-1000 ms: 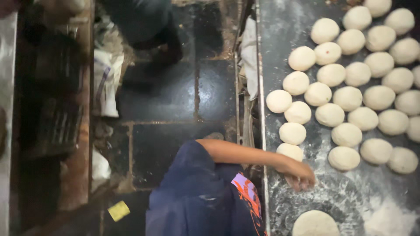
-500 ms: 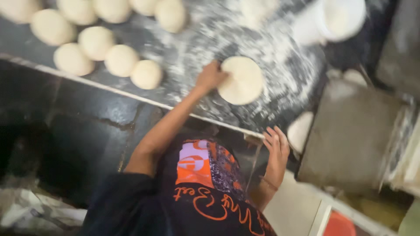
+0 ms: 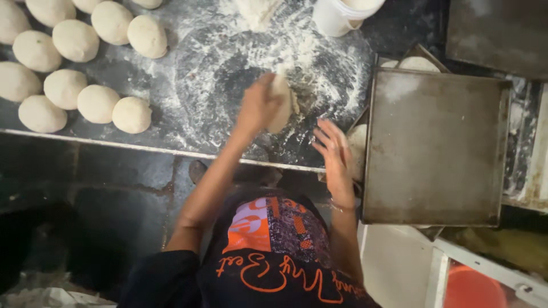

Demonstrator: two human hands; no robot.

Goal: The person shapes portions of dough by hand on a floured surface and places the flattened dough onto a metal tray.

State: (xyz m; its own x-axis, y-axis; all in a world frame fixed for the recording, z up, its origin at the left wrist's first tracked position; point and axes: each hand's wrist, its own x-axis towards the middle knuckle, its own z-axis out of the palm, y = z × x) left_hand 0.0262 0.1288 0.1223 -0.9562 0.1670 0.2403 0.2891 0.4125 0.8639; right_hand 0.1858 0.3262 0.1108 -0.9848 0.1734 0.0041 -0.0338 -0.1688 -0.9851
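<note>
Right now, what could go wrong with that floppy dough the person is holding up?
The flattened dough hangs from the left hand alone, above the floured counter; it may stretch, tear or slip, since the right hand is open and off it. That right hand sits close to the metal tray edge and might bump it. A wide swing could also knock the white tub just beyond.

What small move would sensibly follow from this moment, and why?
Probably pass the flattened dough piece from the left hand to the right hand. The left hand holds it lifted on edge above the floured counter, and the right hand is open, palm towards it, beside the empty metal tray.
</note>
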